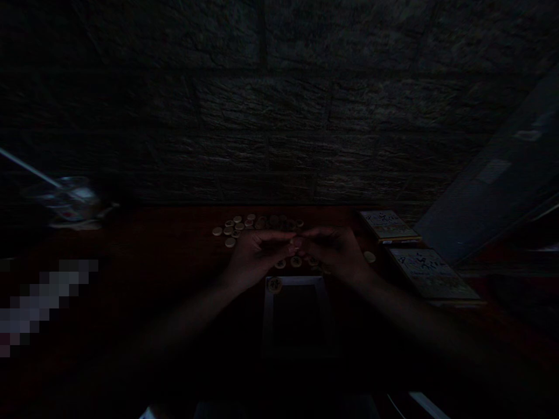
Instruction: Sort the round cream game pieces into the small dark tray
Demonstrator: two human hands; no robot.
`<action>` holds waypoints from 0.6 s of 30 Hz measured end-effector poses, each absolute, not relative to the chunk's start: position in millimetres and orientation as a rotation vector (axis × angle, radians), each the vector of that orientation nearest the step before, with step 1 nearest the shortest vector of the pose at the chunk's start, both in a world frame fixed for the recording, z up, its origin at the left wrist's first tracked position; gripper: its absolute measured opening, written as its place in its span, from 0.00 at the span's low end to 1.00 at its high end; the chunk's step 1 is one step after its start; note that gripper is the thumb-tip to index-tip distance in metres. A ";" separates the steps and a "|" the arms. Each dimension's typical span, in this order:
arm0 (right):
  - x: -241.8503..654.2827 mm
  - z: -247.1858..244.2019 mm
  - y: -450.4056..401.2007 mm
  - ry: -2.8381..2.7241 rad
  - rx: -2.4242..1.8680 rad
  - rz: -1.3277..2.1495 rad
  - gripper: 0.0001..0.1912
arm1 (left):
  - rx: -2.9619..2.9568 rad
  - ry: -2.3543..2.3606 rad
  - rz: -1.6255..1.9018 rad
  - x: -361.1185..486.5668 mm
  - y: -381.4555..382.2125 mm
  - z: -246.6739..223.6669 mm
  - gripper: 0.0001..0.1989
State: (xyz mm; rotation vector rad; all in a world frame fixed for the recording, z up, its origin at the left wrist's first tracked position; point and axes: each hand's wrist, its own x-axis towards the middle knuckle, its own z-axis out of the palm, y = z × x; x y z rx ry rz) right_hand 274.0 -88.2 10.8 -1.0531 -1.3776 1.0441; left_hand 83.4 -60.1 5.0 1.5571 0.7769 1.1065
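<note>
In the dim light my left hand [257, 251] and my right hand [338, 247] meet at the fingertips over the table. Both are closed in a pinch. A small pale thing [297, 249] shows between the fingertips; the fingers hide most of it. Behind and to the left of my hands lie several round Chinese chess pieces [230, 242], some with dark characters on top. A few more pieces [296, 262] are just in front of the fingers. Closer to me is an open shallow box [268, 317] with pale rims, and one chess piece [275, 284] rests at its far left corner.
Two flat printed boxes [430, 272] lie on the right of the reddish table [174, 250], a lone pale piece [370, 256] beside them. A clear cup [72, 198] with a straw stands far left. A stone-block wall [271, 116] rises behind the table.
</note>
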 end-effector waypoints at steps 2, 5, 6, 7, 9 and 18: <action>273.6 9.4 -88.8 -1.402 -1.049 1.016 0.10 | 1.599 0.763 1.104 83.6 -61.0 4.5 0.13; 272.3 10.0 -89.3 -1.402 -1.058 1.017 0.10 | 1.574 0.732 1.093 84.2 -61.5 4.0 0.14; 271.8 10.8 -89.3 -1.393 -1.064 1.020 0.10 | 1.557 0.726 1.099 84.4 -61.1 3.9 0.15; 271.3 11.7 -89.4 -1.378 -1.063 1.019 0.10 | 1.540 0.725 1.112 84.5 -60.6 3.7 0.15; 270.4 12.9 -89.4 -1.350 -1.045 1.016 0.11 | 1.518 0.731 1.142 84.2 -58.7 3.3 0.15; 271.6 7.1 -90.3 -1.496 -0.933 0.985 0.13 | 1.489 0.737 1.154 81.2 -54.8 3.1 0.15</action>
